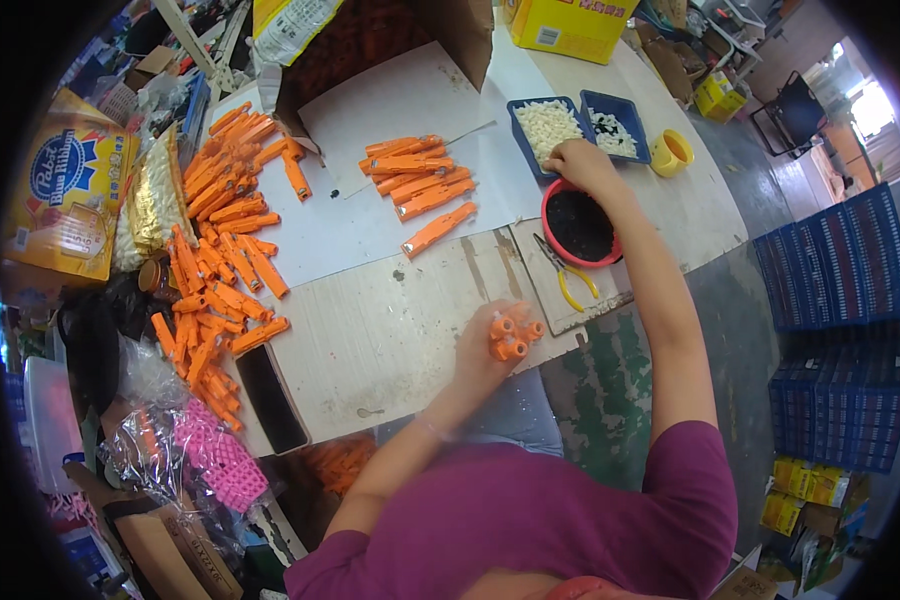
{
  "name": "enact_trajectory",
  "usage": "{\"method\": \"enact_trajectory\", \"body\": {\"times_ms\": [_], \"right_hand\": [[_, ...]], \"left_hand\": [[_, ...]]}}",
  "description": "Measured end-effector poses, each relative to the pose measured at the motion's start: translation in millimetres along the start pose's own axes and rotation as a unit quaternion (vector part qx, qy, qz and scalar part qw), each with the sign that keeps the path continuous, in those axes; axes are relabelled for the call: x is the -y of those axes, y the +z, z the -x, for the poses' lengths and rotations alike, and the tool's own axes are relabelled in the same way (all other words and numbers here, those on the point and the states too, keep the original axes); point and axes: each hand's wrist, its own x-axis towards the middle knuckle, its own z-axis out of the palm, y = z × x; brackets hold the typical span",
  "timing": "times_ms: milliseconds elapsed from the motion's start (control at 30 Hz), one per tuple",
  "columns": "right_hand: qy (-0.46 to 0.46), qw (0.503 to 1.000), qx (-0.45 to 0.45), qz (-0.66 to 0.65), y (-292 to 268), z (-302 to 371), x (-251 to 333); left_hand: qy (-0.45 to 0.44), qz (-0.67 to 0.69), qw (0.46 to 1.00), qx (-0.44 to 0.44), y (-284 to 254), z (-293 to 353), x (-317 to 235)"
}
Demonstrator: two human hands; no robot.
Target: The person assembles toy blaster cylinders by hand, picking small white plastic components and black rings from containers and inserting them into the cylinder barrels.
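Note:
My left hand (482,352) is closed round a small bunch of orange plastic pieces (510,340), their hollow round ends facing up, just over the table's front edge. At the blue tray of small white parts (547,125), my right hand (582,168) has its fingers bent down and together by the near rim; what they pinch, if anything, is hidden. Beneath that wrist stands a red bowl (582,225) of tiny black parts. Yellow-handled pliers (570,280) lie beside the bowl. Several long orange plastic pieces (425,185) rest in a loose row at the table's middle.
A big heap of orange pieces (230,190) covers the table's left side, near a dark phone (271,400). An open cardboard box (380,60) stands at the back. A second blue tray (615,125) and a yellow cup (671,153) sit at the right.

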Motion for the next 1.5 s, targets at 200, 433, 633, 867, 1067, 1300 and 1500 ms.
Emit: {"method": "enact_trajectory", "body": {"times_ms": [200,433,633,867,1067,1300,1500], "right_hand": [[0.01,0.996,-0.091,-0.012,4.5,-1.4,-1.1],[-0.041,0.967,-0.114,-0.223,-46.2,83.2,55.1],[-0.034,0.903,0.007,-0.429,-60.2,183.3,110.9],[-0.109,0.93,-0.075,-0.342,-32.2,216.0,113.3],[-0.132,0.922,-0.101,-0.35,-22.0,216.3,110.7],[-0.119,0.914,-0.058,-0.385,-7.6,211.5,102.4],[-0.155,0.912,-0.083,-0.37,-15.7,214.8,106.3]], "left_hand": [[0.034,0.014,0.999,-0.005,-1.5,0.7,0.8],[-0.029,0.068,0.997,-0.004,2.8,6.1,10.1],[0.009,0.029,1.0,0.002,0.1,6.4,13.3],[0.019,0.024,0.999,0.01,-0.1,4.9,11.3],[-0.026,0.08,0.996,0.012,1.4,7.9,12.3],[-0.02,0.085,0.996,0.012,1.2,7.2,11.7],[-0.016,0.084,0.996,0.007,0.4,6.7,10.2]]}}
